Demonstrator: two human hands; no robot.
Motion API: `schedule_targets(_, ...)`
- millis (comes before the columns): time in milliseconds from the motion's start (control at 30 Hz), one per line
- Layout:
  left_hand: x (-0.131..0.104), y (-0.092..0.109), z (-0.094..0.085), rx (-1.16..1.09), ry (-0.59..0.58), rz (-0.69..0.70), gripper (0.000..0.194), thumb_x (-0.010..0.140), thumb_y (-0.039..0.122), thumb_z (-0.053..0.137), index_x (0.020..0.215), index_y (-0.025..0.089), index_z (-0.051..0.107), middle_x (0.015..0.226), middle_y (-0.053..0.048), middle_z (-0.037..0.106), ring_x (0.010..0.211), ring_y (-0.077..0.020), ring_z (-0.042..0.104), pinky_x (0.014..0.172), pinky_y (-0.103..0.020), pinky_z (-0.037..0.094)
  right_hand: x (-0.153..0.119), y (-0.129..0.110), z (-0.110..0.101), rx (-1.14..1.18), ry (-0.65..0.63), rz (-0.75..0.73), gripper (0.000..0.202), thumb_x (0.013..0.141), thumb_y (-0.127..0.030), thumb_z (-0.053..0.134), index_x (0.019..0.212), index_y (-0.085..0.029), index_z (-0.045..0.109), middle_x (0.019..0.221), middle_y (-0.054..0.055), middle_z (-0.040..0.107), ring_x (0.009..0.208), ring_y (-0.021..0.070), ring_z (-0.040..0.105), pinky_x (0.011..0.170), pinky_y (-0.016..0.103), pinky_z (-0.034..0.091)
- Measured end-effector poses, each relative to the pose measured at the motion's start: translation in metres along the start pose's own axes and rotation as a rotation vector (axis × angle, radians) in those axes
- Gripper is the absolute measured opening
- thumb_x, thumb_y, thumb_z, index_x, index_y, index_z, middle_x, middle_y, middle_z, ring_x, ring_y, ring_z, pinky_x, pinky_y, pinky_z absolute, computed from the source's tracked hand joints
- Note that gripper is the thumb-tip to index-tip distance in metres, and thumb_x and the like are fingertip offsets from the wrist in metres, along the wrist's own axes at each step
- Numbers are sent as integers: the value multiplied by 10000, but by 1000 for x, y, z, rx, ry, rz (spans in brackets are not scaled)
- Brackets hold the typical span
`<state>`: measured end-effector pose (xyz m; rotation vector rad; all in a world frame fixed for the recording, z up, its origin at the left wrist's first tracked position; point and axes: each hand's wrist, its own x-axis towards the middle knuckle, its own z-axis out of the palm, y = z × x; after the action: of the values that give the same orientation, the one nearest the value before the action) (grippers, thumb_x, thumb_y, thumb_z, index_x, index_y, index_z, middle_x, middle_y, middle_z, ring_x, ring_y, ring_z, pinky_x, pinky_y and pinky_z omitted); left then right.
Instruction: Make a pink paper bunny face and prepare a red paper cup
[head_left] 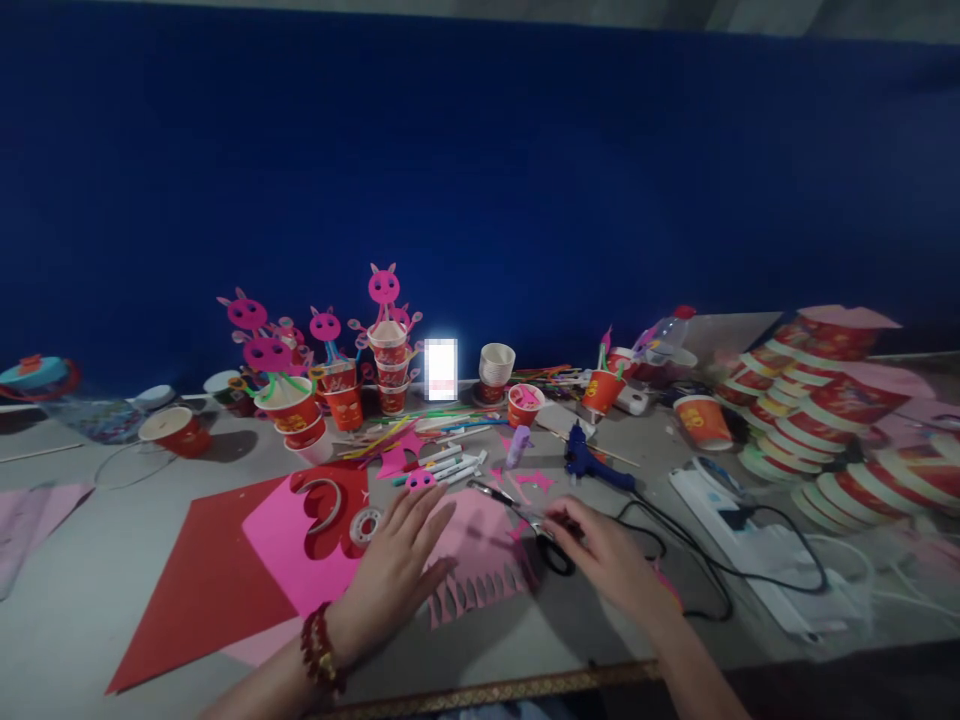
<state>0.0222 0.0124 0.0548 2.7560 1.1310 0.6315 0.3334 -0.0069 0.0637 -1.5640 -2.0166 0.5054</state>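
My left hand (405, 555), with a red bead bracelet (319, 650) at the wrist, is open, palm down. Its fingers are spread over the left part of a light pink paper sheet (480, 540) with a row of cut-out notches along its near edge. A small pink face cutout (420, 481) lies just past its fingertips. My right hand (596, 550) has its fingers closed on the handle of a pair of black-handled scissors (555, 557). The blades point away to the left, over the pink sheet's edge. A dark slim tool (491, 491) lies beyond them.
Red card (202, 570), bright pink paper (274, 530) and a tape roll (366, 526) lie left. Decorated paper cups (391, 375) stand behind several markers (450, 465). To the right are a blue glue gun (592, 460), its cord, a white power strip (750, 550) and stacked cups (825, 410).
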Motion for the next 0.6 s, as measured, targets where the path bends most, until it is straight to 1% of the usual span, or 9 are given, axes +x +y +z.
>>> schedule_targets(67, 18, 3, -5, 41, 19, 27, 422, 971, 278, 564, 1374, 208, 464, 1392, -134, 575, 1320, -320, 493, 1151, -590, 322, -10, -19, -5, 139, -44, -28, 125, 969, -313, 522, 935, -258, 629, 844, 15, 718, 777, 208, 686, 698, 275, 507)
schedule_targets(133, 31, 8, -6, 74, -13, 50, 180, 981, 234, 546, 1153, 205, 588, 1139, -84, 688, 1135, -287, 604, 1149, -604, 305, -16, -30, -4, 266, -45, -14, 131, 948, -331, 557, 923, -244, 651, 828, 21, 700, 768, 200, 664, 706, 274, 502)
schedule_targets(167, 36, 11, -6, 89, -36, 58, 88, 986, 225, 535, 1026, 206, 611, 1008, -57, 699, 1025, -265, 634, 1143, -607, 305, -17, -33, -1, 364, -25, 18, 144, 938, -354, 574, 912, -235, 651, 797, 19, 683, 731, 190, 647, 678, 269, 498)
schedule_targets(233, 41, 18, -5, 108, -83, 85, 158, 993, 248, 529, 854, 209, 594, 840, -24, 671, 866, -233, 636, 1125, -602, 321, -17, -35, 7, 626, 41, 118, 214, 923, -431, 588, 874, -225, 623, 691, -7, 618, 604, 159, 579, 572, 249, 466)
schedule_targets(300, 43, 26, -2, 99, -120, 136, 207, 996, 286, 528, 811, 210, 579, 780, -15, 652, 810, -224, 622, 1113, -590, 331, -15, -38, 20, 875, 87, 218, 301, 907, -516, 588, 828, -226, 573, 586, -49, 520, 494, 129, 477, 479, 228, 398)
schedule_targets(333, 43, 29, 0, 84, -129, 164, 209, 998, 291, 523, 814, 210, 580, 771, -16, 650, 804, -223, 618, 1113, -583, 329, -13, -41, 26, 930, 84, 242, 328, 891, -541, 609, 816, -225, 563, 560, -64, 480, 476, 118, 439, 465, 221, 368)
schedule_targets(400, 42, 36, 4, 41, -136, 200, 205, 1003, 280, 499, 831, 210, 586, 764, -17, 649, 797, -220, 613, 1115, -569, 320, -10, -48, 38, 926, 11, 242, 407, 863, -587, 635, 717, -221, 532, 521, -77, 418, 446, 100, 376, 438, 215, 312)
schedule_targets(500, 43, 45, 4, -64, -171, 202, 255, 1015, 302, 455, 814, 212, 584, 750, -18, 647, 774, -208, 612, 1103, -524, 342, -9, -60, 48, 898, 33, 220, 522, 864, -659, 591, 614, -217, 465, 516, -77, 376, 431, 87, 320, 415, 217, 265)
schedule_targets(600, 43, 51, -5, -290, -247, 212, 366, 1046, 383, 347, 801, 217, 562, 739, -12, 634, 732, -181, 598, 1047, -423, 413, -13, -63, 41, 899, -27, 208, 526, 871, -662, 587, 611, -216, 484, 496, -75, 385, 402, 81, 310, 396, 219, 251)
